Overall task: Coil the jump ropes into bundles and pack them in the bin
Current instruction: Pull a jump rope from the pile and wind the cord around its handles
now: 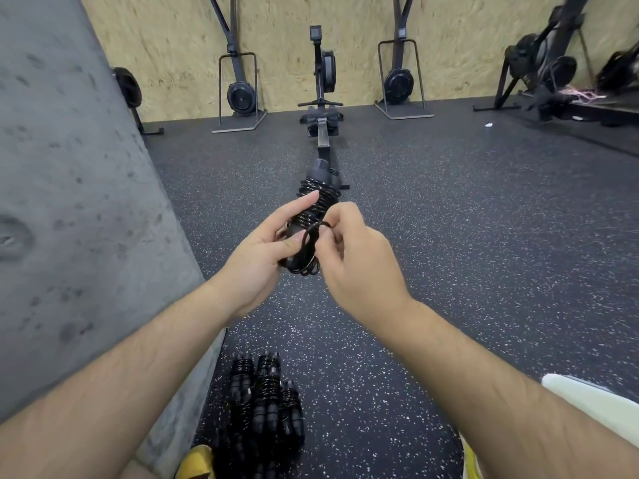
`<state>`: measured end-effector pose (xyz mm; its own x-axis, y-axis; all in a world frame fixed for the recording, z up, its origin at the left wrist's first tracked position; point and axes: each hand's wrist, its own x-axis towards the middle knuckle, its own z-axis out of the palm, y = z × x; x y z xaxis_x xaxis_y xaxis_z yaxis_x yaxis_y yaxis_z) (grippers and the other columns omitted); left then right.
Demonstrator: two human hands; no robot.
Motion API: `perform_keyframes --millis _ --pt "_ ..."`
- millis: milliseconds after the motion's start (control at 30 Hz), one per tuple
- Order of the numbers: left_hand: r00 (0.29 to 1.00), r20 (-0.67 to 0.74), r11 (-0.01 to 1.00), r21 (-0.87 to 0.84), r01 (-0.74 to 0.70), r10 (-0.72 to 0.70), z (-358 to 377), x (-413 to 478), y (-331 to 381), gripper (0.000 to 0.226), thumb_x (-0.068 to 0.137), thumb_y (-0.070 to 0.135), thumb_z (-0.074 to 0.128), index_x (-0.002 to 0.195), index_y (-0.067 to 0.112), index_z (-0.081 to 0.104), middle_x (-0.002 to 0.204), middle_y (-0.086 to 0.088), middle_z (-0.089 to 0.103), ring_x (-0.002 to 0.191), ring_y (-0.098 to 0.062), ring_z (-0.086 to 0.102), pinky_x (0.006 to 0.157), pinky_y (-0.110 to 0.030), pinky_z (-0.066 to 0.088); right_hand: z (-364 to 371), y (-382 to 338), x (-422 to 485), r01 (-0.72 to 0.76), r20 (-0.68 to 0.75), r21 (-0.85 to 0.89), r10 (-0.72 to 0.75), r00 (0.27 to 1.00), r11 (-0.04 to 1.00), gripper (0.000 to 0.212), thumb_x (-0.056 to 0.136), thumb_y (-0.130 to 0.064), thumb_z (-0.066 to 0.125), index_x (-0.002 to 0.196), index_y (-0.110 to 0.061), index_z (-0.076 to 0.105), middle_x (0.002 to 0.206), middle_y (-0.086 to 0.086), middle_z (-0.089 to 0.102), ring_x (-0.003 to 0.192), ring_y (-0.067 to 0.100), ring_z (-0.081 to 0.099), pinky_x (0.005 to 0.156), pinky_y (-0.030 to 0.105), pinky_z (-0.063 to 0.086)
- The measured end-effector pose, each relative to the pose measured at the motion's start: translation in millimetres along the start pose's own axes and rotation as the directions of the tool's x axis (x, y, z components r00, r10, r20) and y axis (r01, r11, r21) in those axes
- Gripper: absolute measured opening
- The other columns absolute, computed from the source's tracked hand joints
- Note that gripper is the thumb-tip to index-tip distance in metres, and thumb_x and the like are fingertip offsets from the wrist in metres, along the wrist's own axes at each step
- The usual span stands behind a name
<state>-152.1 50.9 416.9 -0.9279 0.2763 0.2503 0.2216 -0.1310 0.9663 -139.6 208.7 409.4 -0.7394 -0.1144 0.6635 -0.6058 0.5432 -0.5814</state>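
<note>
Soft, even, fairly bright indoor light, hardly any shadow. The left hand (259,250) and right hand (359,261) are sharp, with small glints on the jump rope (313,210) they grip. Far beyond and right of them the equipment (553,74) is smeared; the wall (69,167) at their left bows.

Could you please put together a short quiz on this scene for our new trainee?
1. True or false: only the left hand touches the rope bundle.
2. Where do the finished bundles lie? A on the floor by the grey wall; B on a shelf; C on a chair.
3. What exercise machine stands straight ahead?
Key: 1 false, the right hand pinches its loose loop; 2 A; 3 a rowing machine.
</note>
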Motion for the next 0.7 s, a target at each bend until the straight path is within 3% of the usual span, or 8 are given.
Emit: perform_keyframes --millis 100,200,300,467,600,700 --pt "1.0 0.021 1.0 -0.002 -0.007 0.007 -4 0 1 0.066 0.092 -0.003 0.054 0.148 0.032 0.047 0.127 -0.005 0.067 0.118 -0.017 0.062 0.093 -0.022 0.05 2 -1 2 -0.008 -0.01 0.042 0.009 1.0 0.999 0.001 0.102 -0.024 0.048 0.101 -0.023 0.048 0.077 -0.002 0.065 0.069 0.023 0.061 0.064 0.045 0.05" --pt "1.0 -0.002 1.0 -0.013 -0.009 0.009 -11 0 1 0.086 0.082 -0.002 0.062 0.151 0.042 0.037 0.119 -0.017 0.061 0.105 -0.023 0.061 0.096 -0.032 0.05 5 -2 2 -0.005 -0.026 0.016 0.005 1.0 1.0 0.002 0.103 -0.024 0.048 0.103 -0.024 0.05 0.078 -0.003 0.065 0.07 0.022 0.06 0.064 0.044 0.05" --pt "0.997 -0.077 1.0 0.008 0.02 -0.02 -17 2 -1 0.079 0.077 0.005 0.066 0.147 0.037 0.046 0.122 -0.007 0.062 0.102 -0.018 0.062 0.092 -0.034 0.05 9 -1 2 -0.023 -0.029 -0.068 0.021 0.999 0.997 0.002 0.103 -0.028 0.046 0.102 -0.027 0.048 0.078 -0.005 0.064 0.074 0.021 0.057 0.065 0.043 0.048" --pt "0.987 -0.144 0.998 -0.016 0.066 -0.068 -21 1 -2 0.064 0.074 0.005 0.07 0.134 0.025 0.06 0.128 -0.006 0.062 0.101 -0.022 0.065 0.089 -0.044 0.05 14 -5 4 -0.124 -0.006 0.06 0.124 0.992 0.991 0.004 0.102 -0.026 0.048 0.104 -0.027 0.051 0.075 -0.007 0.064 0.071 0.018 0.059 0.068 0.041 0.049" --pt "0.979 -0.189 0.997 -0.036 0.072 -0.077 -20 1 -4 0.064 0.069 0.002 0.07 0.128 0.022 0.055 0.124 -0.007 0.059 0.082 -0.017 0.064 0.073 -0.033 0.054 17 -8 4 -0.147 0.034 0.099 0.144 0.989 0.984 0.005 0.102 -0.023 0.049 0.105 -0.026 0.052 0.072 -0.007 0.063 0.07 0.019 0.06 0.067 0.04 0.049" --pt "0.977 -0.204 0.998 -0.031 0.062 -0.067 -21 3 -7 0.068 0.069 -0.002 0.071 0.128 0.022 0.049 0.127 -0.009 0.053 0.081 -0.014 0.067 0.065 -0.03 0.054 19 -9 2 -0.143 0.059 0.111 0.137 0.989 0.983 0.01 0.101 -0.019 0.047 0.106 -0.027 0.052 0.075 -0.006 0.064 0.072 0.017 0.06 0.067 0.037 0.049"
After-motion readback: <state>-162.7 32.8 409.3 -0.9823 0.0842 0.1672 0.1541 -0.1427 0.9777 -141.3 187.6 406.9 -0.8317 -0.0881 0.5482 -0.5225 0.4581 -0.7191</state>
